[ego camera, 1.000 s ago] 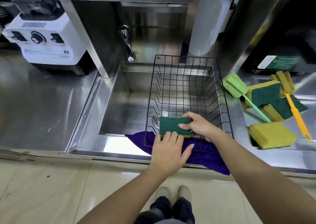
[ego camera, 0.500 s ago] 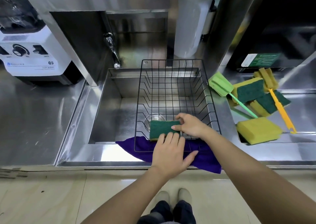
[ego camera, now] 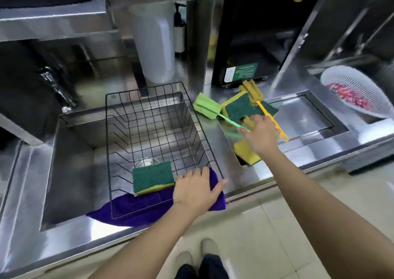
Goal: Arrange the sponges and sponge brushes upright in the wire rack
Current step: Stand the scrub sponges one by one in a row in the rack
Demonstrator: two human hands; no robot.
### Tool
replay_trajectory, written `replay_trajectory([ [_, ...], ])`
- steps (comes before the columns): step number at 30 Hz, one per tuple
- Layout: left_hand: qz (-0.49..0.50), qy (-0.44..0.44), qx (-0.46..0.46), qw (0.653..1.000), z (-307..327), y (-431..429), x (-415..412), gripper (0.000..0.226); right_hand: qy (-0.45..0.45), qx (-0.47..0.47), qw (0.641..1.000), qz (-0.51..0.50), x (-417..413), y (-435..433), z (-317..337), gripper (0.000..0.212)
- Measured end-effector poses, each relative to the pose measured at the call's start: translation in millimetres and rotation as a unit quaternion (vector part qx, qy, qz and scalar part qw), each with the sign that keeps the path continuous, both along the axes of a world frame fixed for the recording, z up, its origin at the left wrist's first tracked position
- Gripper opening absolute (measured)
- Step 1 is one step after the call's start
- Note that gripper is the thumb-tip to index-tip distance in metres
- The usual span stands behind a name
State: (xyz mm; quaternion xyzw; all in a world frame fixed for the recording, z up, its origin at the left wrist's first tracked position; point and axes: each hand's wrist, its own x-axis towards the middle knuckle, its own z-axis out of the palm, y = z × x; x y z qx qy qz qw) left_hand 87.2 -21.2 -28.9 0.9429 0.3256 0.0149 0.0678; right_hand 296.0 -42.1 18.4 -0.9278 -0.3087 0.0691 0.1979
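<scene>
The black wire rack [ego camera: 145, 86] sits over the sink. One green-topped yellow sponge [ego camera: 152, 176] stands on its long edge at the rack's front. My left hand [ego camera: 196, 190] lies flat on the rack's front right corner, fingers apart. My right hand [ego camera: 260, 134] hovers over the pile on the counter to the right, fingers spread above the green sponge brush [ego camera: 206, 109] handle, holding nothing that I can see. The pile also holds a yellow sponge brush [ego camera: 271, 120], a green-faced sponge [ego camera: 238, 108] and a yellow sponge [ego camera: 245, 152], partly hidden by my hand.
A purple cloth [ego camera: 138, 208] lies under the rack's front edge. The steel sink [ego camera: 72, 172] has a faucet [ego camera: 57, 89] at its back left. A white colander [ego camera: 358, 91] with colourful bits stands at the far right. A recessed steel tray [ego camera: 309, 116] lies behind the pile.
My right hand let go of the sponge in the rack and swung right to the pile. My left hand slid to the rack's front right corner. The view turned rightward.
</scene>
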Motion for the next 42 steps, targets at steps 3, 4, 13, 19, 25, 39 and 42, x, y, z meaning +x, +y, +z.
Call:
replay_trajectory([
  [3, 0.007, 0.004, -0.002, 1.0, -0.9, 0.4, 2.0, 0.074, 0.057, -0.069, 0.993, -0.077, 16.6, -22.6, -11.8, 0.068],
  [4, 0.009, 0.008, -0.002, 1.0, -1.3, 0.4, 2.1, 0.073, 0.084, -0.081, 0.989, -0.091, 19.2, -28.3, -15.8, 0.071],
  [13, 0.016, 0.005, 0.001, 1.0, -4.3, 0.6, 0.7, 0.077, 0.231, -0.083, 0.964, -0.102, 20.3, -38.7, -11.5, 0.061],
  [19, 0.02, 0.0, 0.002, 1.0, -3.9, 2.1, -1.6, 0.074, 0.317, -0.018, 0.946, -0.068, 26.6, -42.3, 12.8, 0.058],
  [25, 0.012, -0.001, 0.043, 0.999, 3.2, 8.7, -20.4, 0.074, 0.346, 0.143, 0.927, -0.039, 26.0, -32.6, 49.2, 0.062],
  [39, 0.124, -0.025, 0.035, 0.991, 11.2, 35.5, -83.8, 0.064, 0.422, 0.108, 0.882, 0.177, -73.5, 79.7, 45.1, 0.054],
  [42, 0.144, -0.031, 0.019, 0.989, 10.4, 37.9, -90.3, 0.064, 0.442, 0.1, 0.876, 0.165, -94.3, 99.6, 30.1, 0.054],
])
